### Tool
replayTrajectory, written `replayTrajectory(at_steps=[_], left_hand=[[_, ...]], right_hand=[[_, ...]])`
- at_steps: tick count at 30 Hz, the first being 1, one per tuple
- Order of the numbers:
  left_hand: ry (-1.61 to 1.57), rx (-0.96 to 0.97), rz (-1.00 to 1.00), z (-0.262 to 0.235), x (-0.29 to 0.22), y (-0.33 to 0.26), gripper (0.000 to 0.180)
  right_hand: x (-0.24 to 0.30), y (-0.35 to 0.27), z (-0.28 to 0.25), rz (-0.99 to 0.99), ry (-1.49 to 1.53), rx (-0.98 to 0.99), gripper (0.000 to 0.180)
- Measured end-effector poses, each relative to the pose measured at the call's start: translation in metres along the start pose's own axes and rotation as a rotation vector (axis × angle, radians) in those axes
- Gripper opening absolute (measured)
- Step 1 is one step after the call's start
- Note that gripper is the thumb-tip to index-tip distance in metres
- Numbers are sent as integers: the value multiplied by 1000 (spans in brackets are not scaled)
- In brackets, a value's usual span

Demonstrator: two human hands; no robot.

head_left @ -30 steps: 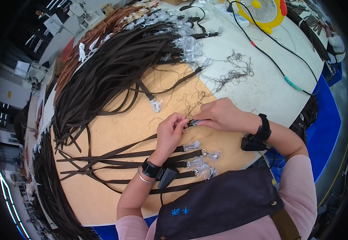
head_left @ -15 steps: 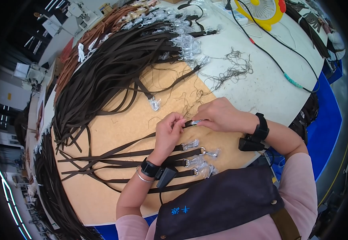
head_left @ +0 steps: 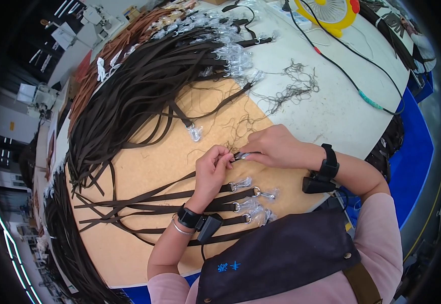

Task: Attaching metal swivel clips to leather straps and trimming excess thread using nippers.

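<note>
Between finger and thumb of my left hand is pinched the end of a dark brown strap, whose length trails off to the left. My right hand is closed around small silver-and-dark thread snips. Their tips meet the strap end at my left fingertips; the exact contact is too small to tell. Below my hands lie several more dark straps, with metal rings and clear-wrapped clasps at their right ends. One strap end with a wrapped clasp rests above my left hand.
A thick heap of dark straps covers the table's far left, brown straps behind it. Loose thread lies tangled on the white tabletop. A yellow fan and a black cable occupy the far right. Tan board lies under my hands.
The snips have shifted slightly left, closer to my left fingertips, and their dark handle shows more. My left hand has moved little and still pinches the strap end.
</note>
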State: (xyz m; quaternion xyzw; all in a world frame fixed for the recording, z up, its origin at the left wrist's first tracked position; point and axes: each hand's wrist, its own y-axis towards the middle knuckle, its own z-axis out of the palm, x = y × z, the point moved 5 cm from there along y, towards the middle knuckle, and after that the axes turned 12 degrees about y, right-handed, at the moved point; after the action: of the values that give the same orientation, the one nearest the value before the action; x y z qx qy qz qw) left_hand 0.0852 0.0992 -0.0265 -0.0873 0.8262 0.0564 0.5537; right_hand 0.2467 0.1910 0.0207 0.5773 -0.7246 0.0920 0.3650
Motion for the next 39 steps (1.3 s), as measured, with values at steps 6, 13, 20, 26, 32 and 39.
replayTrajectory(at_steps=[6, 13, 20, 26, 32, 39], left_hand=[[-77, -12, -23, 1, -2, 3, 6], [777, 42, 306, -27, -57, 29, 28], [976, 147, 280, -35, -61, 22, 39], [958, 87, 303, -36, -50, 2, 38], [845, 62, 280, -49, -40, -21, 33], [813, 361, 242, -72, -51, -21, 25]], right_hand=[[-3, 1, 5, 76, 6, 77, 22], [-40, -1, -37, 273, 312, -87, 28], [-50, 19, -30, 203, 88, -243, 28], [-32, 56, 37, 393, 1046, 58, 38], [-105, 4, -20, 560, 1102, -132, 36], [-174, -51, -161, 642, 432, -732, 29]])
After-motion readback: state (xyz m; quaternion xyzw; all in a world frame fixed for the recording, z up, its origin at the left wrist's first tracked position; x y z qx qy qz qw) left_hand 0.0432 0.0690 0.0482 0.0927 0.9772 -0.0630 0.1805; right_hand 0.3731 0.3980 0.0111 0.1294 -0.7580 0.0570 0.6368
